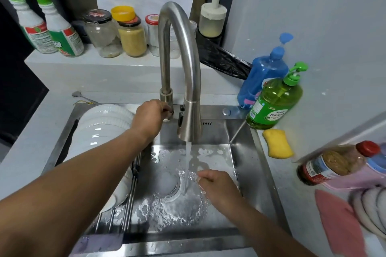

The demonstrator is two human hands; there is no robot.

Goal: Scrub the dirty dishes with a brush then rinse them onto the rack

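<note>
At frame centre the left hand [150,115] curls its fingers around the tap handle [169,111] at the faucet [180,56] base, while the right hand [217,189], fingers loosely bent and holding nothing, sits in the running water low in the sink [246,175], white dishes [100,129] stacked in the rack [117,219] at left.

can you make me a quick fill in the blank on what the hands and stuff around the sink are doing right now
1. The left hand grips the handle at the base of the ____.
2. Water runs beside the right hand into the ____.
3. The white plates stand at the sink's ____ side.
4. The sponge is coloured ____.

Missing words: faucet; sink; left; yellow
</note>
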